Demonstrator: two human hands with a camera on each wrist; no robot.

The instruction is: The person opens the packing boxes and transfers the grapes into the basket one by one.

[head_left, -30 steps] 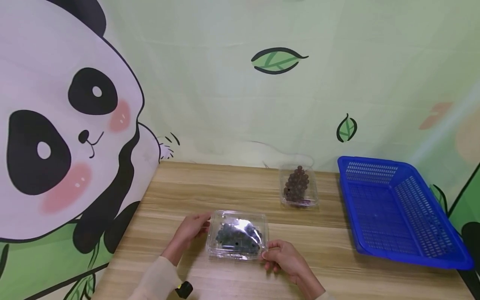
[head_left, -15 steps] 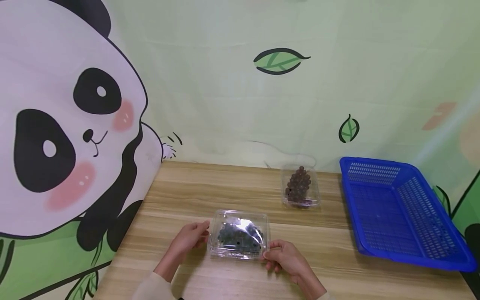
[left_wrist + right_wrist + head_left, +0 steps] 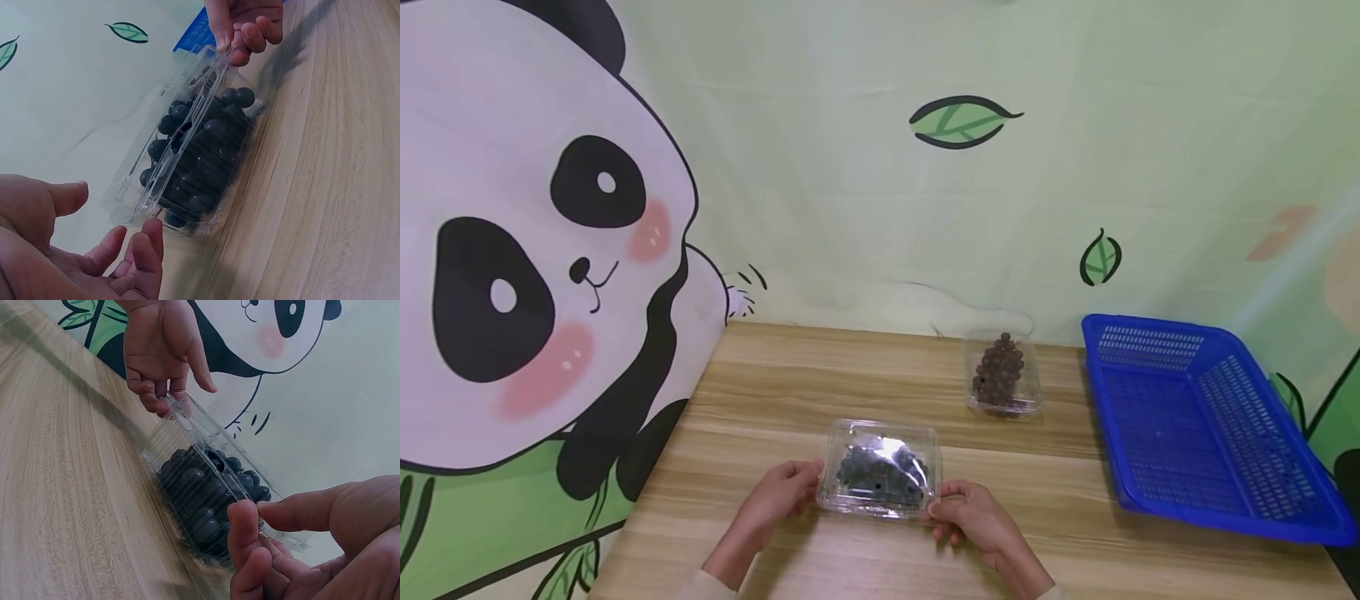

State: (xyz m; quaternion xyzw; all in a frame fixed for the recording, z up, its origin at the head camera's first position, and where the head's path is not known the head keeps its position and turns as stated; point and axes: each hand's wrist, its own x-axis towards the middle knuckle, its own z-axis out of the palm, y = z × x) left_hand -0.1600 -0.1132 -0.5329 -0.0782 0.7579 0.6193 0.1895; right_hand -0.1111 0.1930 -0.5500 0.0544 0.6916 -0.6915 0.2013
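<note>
A clear plastic clamshell box (image 3: 880,508) lies on the table before me with its lid down, dark grapes (image 3: 212,140) inside. My right hand (image 3: 973,517) pinches the rim at its near right corner between thumb and forefinger, plain in the right wrist view too. At the left side is my left hand (image 3: 781,493), its fingertips (image 3: 161,407) right at the rim. The thumb (image 3: 70,197) stands apart from those fingers, with nothing between them. Farther back sits a second clear box (image 3: 1030,392) with a bunch of reddish-brown grapes (image 3: 1000,371).
On the right of the wooden table (image 3: 820,375) stands a blue plastic basket (image 3: 1180,417) with slotted walls. A light green backdrop (image 3: 820,208) with leaves and a large panda (image 3: 625,350) closes off the back and left.
My left hand shifts a little toward me along the left side of the box. The right hand keeps its pinch, and the head view drifts slightly left.
</note>
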